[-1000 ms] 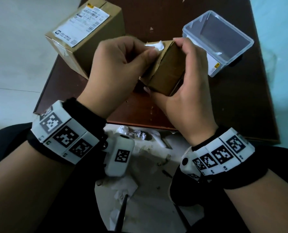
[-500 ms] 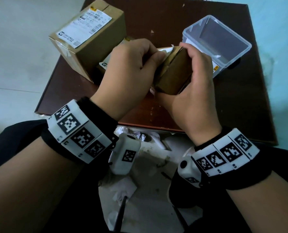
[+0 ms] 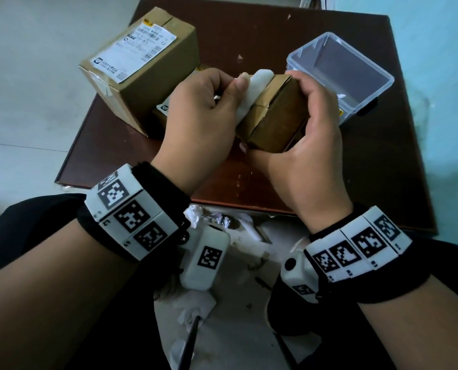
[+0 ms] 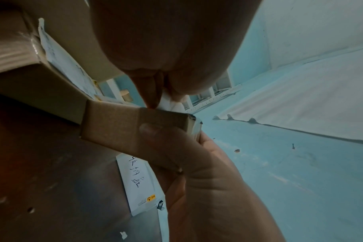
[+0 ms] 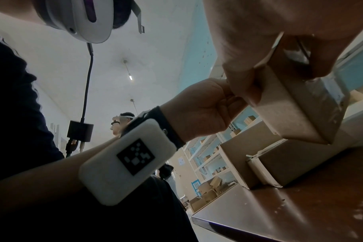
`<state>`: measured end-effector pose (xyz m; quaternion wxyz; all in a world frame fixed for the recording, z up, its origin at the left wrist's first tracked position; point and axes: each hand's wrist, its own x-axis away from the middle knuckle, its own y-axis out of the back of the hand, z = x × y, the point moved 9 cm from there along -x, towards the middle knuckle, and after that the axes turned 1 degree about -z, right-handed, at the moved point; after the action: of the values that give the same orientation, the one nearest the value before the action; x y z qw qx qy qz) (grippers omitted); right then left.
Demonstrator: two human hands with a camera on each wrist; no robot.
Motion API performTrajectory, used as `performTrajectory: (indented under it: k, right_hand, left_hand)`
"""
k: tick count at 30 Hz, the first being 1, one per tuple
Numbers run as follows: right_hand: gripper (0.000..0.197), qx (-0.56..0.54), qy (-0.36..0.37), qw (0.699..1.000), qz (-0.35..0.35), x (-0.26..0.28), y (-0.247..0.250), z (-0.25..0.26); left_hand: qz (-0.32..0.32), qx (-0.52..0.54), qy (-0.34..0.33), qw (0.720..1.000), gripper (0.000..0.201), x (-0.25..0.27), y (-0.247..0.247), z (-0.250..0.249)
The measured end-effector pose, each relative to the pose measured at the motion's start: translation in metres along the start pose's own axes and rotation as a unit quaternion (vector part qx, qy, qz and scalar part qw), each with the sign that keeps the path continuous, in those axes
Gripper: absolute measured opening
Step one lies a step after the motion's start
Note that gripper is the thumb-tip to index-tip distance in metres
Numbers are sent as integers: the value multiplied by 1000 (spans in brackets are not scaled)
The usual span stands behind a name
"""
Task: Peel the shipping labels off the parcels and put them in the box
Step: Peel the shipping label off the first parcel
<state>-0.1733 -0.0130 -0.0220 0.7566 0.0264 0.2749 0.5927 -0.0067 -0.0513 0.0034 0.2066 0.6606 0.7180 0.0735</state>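
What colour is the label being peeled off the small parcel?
White, against the brown cardboard parcel; the label shows best in the head view.

Black wrist straps carry white blocks printed with black square-patterned markers.

A dark brown wooden table stands on a pale tiled floor, its top scuffed and flecked with white scraps. Just right of the table rises a light blue wall. Beyond the table, white metal shelving holding cardboard cartons lines that wall, and 1 bare bulb hangs lit from the white ceiling above.
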Motion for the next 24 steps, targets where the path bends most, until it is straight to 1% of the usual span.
performTrajectory:
  k: [6,12,14,17,19,22,24]
  right_hand:
    - [97,-9,-14,1000,9,0,-1,-4]
    - [98,-13,-30,999,12,0,-4,-10]
    - [98,-16,-38,999,13,-1,-4,-11]
    - [98,-15,-47,999,18,-2,-4,-14]
    - [99,-13,-47,999,20,-3,-5,-16]
    - [99,-11,-53,998,21,-4,-3,-17]
    - [98,-12,-59,998,24,-5,-3,-17]
  left_hand:
    - [-13,9,33,999,37,-5,5,14]
    - [-3,73,92,993,45,-6,4,23]
    - [7,99,119,988,51,-7,3,25]
    - [26,141,176,974,63,-7,1,32]
    - [25,173,208,962,57,-6,1,36]
    - [13,211,256,943,35,-5,-1,44]
    - [8,251,288,924,25,-6,-4,50]
